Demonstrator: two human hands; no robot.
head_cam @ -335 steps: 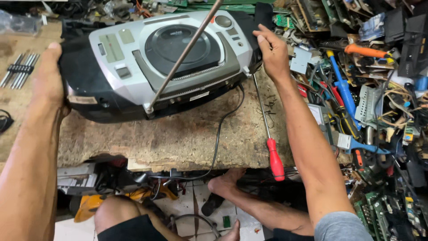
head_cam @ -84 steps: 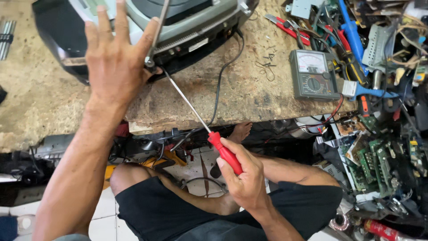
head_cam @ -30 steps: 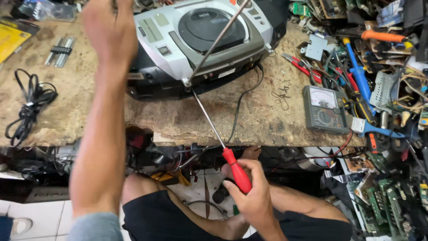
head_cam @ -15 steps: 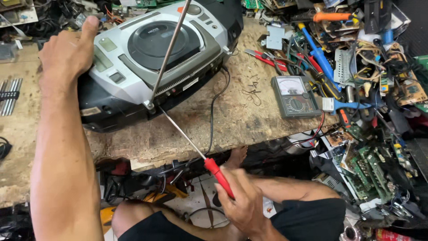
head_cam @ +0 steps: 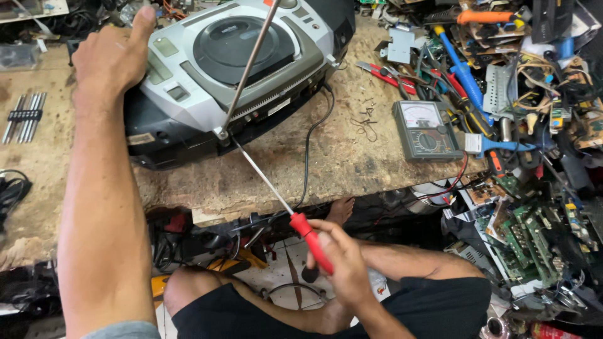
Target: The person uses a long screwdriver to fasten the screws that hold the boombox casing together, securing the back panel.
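A silver and black portable disc player [head_cam: 232,75] lies on the worn wooden bench [head_cam: 352,163], its metal antenna [head_cam: 248,66] raised. My left hand [head_cam: 110,56] rests flat on the player's left end, thumb up. My right hand [head_cam: 342,263] grips the red handle of a long screwdriver [head_cam: 276,194] below the bench edge. The screwdriver's tip meets the player's front corner near the antenna base. A black cable [head_cam: 311,141] runs from the player over the bench edge.
An analog multimeter [head_cam: 427,129] lies right of the player. Red-handled pliers [head_cam: 386,72], blue-handled tools [head_cam: 461,69], circuit boards [head_cam: 527,232] and wires crowd the right side. A set of bits [head_cam: 25,116] lies at far left. My bare legs and a tiled floor show below.
The view has shifted closer to the player. My left hand stays on its left end and my right hand keeps the screwdriver tip at the front corner.
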